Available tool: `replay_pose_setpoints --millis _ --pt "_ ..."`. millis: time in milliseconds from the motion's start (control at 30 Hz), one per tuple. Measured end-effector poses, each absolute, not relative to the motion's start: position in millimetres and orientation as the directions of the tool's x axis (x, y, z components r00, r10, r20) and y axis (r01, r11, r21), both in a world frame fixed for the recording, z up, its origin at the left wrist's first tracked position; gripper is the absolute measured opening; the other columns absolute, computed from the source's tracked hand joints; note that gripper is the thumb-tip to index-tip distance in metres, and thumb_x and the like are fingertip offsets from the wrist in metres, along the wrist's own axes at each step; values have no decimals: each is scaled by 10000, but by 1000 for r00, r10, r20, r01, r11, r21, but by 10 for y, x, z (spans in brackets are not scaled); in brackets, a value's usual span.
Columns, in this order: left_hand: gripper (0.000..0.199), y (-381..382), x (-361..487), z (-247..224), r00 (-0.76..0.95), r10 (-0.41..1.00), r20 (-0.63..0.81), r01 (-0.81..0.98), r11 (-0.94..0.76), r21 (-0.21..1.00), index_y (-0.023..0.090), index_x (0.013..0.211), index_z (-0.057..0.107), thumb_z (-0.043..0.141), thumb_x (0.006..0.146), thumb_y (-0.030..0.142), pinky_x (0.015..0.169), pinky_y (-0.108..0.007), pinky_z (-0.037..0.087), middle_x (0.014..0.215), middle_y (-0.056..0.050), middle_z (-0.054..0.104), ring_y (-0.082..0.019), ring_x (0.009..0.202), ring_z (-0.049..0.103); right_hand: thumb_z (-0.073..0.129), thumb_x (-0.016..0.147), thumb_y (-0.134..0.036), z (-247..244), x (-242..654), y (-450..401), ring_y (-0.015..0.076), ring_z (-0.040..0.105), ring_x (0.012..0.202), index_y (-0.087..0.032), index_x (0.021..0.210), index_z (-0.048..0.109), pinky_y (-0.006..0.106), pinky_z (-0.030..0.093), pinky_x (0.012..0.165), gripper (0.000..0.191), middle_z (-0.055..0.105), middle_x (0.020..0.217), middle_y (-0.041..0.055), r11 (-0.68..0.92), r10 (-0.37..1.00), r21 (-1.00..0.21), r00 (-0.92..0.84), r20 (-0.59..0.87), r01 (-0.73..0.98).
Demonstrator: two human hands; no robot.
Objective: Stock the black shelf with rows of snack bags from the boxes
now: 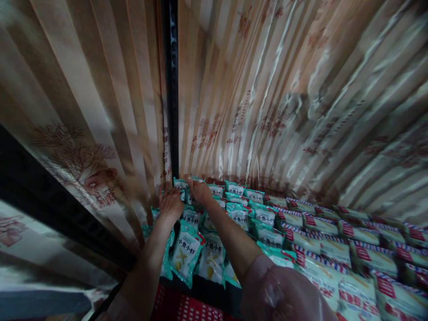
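My left hand [171, 204] reaches to the back left corner of the shelf, its fingers stretched out over the teal-and-white snack bags there. Beside it, my right hand [200, 191] is closed at the upper edge of a teal-topped snack bag [189, 198] in the back rows; some of its fingers are hidden. Closer to me, between my forearms, a snack bag [185, 254] with yellow pictures leans upright in the front row. Another similar bag [212, 258] stands to its right, partly behind my right forearm.
Rows of bags with red-and-blue striped tops [321, 240] fill the right side. Pleated, printed sheeting [234, 89] hangs behind and at the left. A dark upright post [174, 89] marks the corner. Something red and perforated [187, 305] lies below the front edge.
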State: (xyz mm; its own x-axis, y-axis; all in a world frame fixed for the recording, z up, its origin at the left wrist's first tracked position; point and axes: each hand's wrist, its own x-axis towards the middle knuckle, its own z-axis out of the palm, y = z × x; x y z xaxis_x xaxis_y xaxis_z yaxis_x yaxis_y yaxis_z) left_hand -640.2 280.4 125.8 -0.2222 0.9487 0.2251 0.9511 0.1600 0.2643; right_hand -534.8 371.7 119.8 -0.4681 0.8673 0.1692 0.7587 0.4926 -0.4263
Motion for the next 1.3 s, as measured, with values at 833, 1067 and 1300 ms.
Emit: replay_pose_setpoints --millis 833,1067,1300 --pt "449 2690 -6273 1312 -199 951 236 961 143 235 145 1127 586 378 745 32 1061 -482 232 1253 -122 545 -278 1254 392 165 960 -374 1316 -5068 3484 196 648 836 -158 871 650 247 417 673 538 701 878 117 366 930 -397 -316 186 842" --pt "378 2379 -5810 1235 5 943 332 976 -77 205 98 1155 566 363 844 167 1075 -438 241 1288 -140 510 -280 1300 318 116 960 -376 1406 -4952 3365 209 647 874 -147 883 655 262 426 687 590 700 894 135 349 937 -397 -317 144 849" --pt "397 2236 -5640 1078 33 946 322 975 -102 199 77 1162 557 391 860 275 1073 -469 237 1271 -162 518 -275 1269 366 143 956 -390 1430 -4944 3359 214 627 954 -109 957 635 275 432 772 567 674 985 173 328 945 -360 -303 127 873"
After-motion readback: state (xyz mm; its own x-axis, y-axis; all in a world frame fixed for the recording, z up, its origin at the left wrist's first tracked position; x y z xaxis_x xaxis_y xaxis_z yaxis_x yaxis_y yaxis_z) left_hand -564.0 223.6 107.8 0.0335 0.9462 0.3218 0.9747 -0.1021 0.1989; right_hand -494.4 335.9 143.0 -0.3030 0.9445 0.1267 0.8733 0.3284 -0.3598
